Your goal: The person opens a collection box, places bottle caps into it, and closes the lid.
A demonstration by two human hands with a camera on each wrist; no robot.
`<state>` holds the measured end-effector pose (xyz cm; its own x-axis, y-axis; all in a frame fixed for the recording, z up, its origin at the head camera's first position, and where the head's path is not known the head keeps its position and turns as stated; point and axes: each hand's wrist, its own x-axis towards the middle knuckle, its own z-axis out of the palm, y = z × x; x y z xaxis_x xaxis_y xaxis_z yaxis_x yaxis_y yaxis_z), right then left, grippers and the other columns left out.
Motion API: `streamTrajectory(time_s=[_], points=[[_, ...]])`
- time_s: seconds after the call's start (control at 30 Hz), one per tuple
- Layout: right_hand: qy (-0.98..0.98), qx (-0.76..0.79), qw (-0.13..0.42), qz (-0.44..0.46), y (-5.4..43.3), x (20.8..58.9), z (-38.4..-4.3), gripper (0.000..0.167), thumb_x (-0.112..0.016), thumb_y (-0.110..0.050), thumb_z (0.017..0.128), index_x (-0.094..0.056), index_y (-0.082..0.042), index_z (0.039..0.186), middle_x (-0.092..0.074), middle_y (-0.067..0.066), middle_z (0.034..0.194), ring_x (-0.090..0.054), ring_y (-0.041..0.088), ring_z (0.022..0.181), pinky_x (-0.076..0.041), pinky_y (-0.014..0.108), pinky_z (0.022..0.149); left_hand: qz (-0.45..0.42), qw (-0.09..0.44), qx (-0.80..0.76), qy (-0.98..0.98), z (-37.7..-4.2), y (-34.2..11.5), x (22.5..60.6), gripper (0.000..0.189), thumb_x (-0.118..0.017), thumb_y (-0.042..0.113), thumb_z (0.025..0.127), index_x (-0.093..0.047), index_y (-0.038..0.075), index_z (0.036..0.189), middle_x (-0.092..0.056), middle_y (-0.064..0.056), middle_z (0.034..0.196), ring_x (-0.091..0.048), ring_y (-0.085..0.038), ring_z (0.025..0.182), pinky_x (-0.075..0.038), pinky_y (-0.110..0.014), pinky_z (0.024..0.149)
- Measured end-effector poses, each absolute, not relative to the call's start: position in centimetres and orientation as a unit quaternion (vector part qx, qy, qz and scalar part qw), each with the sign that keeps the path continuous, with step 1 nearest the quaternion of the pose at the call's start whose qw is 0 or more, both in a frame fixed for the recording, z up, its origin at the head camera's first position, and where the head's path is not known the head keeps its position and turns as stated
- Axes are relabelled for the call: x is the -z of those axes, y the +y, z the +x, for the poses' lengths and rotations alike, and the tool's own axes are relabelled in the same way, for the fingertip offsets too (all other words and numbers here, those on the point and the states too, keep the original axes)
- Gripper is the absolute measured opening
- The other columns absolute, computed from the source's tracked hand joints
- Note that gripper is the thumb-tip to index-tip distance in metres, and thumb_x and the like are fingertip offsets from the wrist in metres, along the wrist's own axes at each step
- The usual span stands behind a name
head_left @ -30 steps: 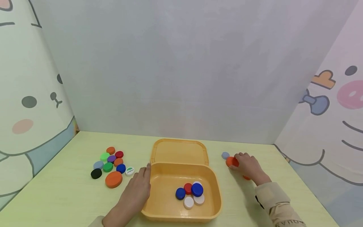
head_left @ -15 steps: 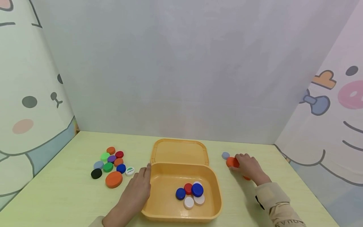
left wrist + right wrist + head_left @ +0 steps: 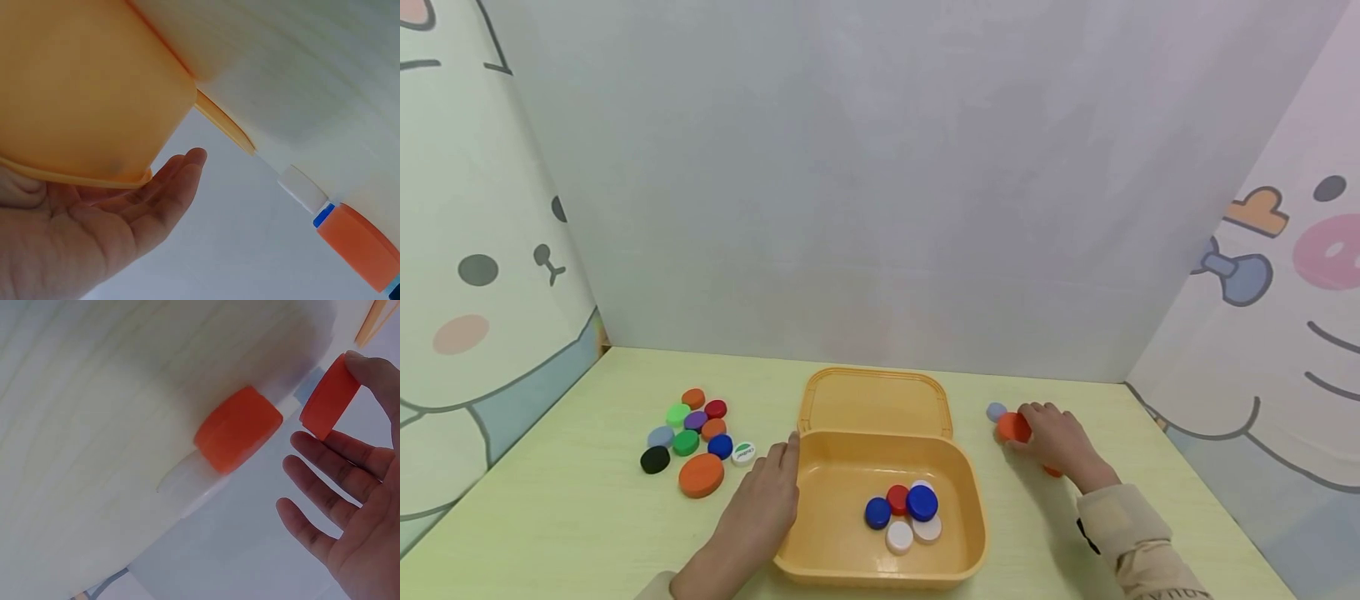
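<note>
My left hand [image 3: 758, 505] lies against the left rim of an open yellow plastic box [image 3: 831, 575]. Its fingers are extended loosely along the box wall, as the left wrist view also shows. Inside the box are several bottle caps, among them a large blue cap [image 3: 922, 503], a red cap [image 3: 897, 499] and a white cap [image 3: 899, 537]. To the right of the box, my right hand [image 3: 1063, 443] pinches a large orange-red bottle cap [image 3: 331, 397] between thumb and fingers, tilted just at the table. A second orange cap [image 3: 240, 430] lies near that hand, largely hidden in the head view.
The yellow lid [image 3: 876, 402] lies behind the box. Several colored caps are grouped on the left, with a large orange cap [image 3: 701, 476] and a black cap [image 3: 655, 459] nearest the front. Beyond my right fingers is a light blue cap [image 3: 996, 412]. A grey backdrop [image 3: 865, 208] closes off the back.
The orange-red cap in my right hand has tipped and shifted very slightly. My left hand, the box and the other caps stay where they were.
</note>
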<state>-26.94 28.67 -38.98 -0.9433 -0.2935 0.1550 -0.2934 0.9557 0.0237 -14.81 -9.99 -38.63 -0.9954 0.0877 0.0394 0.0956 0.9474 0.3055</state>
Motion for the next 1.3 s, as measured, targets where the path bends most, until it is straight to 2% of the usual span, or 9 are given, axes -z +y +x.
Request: streamTrajectory(time_s=[0.37, 0.73, 1.0, 1.3], points=[[-0.968, 0.014, 0.144, 0.205, 27.0, 37.3, -25.2, 0.038, -0.076, -0.034, 0.069, -0.057, -0.008, 0.09, -0.053, -0.003, 0.073, -0.042, 0.013, 0.067, -0.035, 0.028, 0.057, -0.047, 0.019, 0.155, -0.987, -14.7, -10.0, 38.6, 0.062, -0.058, 0.012, 0.088, -0.028, 0.0, 0.141, -0.045, -0.019, 0.131, -0.052, -0.03, 0.107, -0.046, -0.046, 0.092], [-0.948, 0.051, 0.189, 0.252, 23.6, 35.1, -22.4, 0.046, -0.079, -0.038, 0.064, -0.06, -0.01, 0.095, -0.059, -0.004, 0.081, -0.048, 0.013, 0.075, -0.04, 0.027, 0.061, -0.052, 0.023, 0.152, -0.987, -14.7, -10.0, 38.7, 0.062, -0.059, 0.012, 0.088, -0.029, -0.001, 0.14, -0.046, -0.019, 0.13, -0.053, -0.03, 0.106, -0.047, -0.046, 0.09], [-0.933, 0.062, 0.194, 0.296, 21.4, 34.2, -20.3, 0.048, -0.078, -0.041, 0.065, -0.06, -0.011, 0.098, -0.059, -0.004, 0.086, -0.05, 0.014, 0.082, -0.047, 0.031, 0.071, -0.051, 0.024, 0.157, -0.986, -14.7, -10.0, 38.7, 0.061, -0.057, 0.012, 0.088, -0.028, 0.0, 0.141, -0.045, -0.019, 0.131, -0.052, -0.03, 0.106, -0.047, -0.046, 0.09], [-0.927, 0.063, 0.167, 0.329, 20.0, 34.4, -18.4, 0.051, -0.076, -0.045, 0.066, -0.06, -0.013, 0.103, -0.062, -0.004, 0.093, -0.053, 0.015, 0.087, -0.048, 0.033, 0.075, -0.052, 0.026, 0.158, -0.986, -14.7, -10.0, 38.8, 0.062, -0.058, 0.013, 0.088, -0.028, 0.001, 0.141, -0.045, -0.018, 0.131, -0.053, -0.029, 0.106, -0.047, -0.045, 0.09]])
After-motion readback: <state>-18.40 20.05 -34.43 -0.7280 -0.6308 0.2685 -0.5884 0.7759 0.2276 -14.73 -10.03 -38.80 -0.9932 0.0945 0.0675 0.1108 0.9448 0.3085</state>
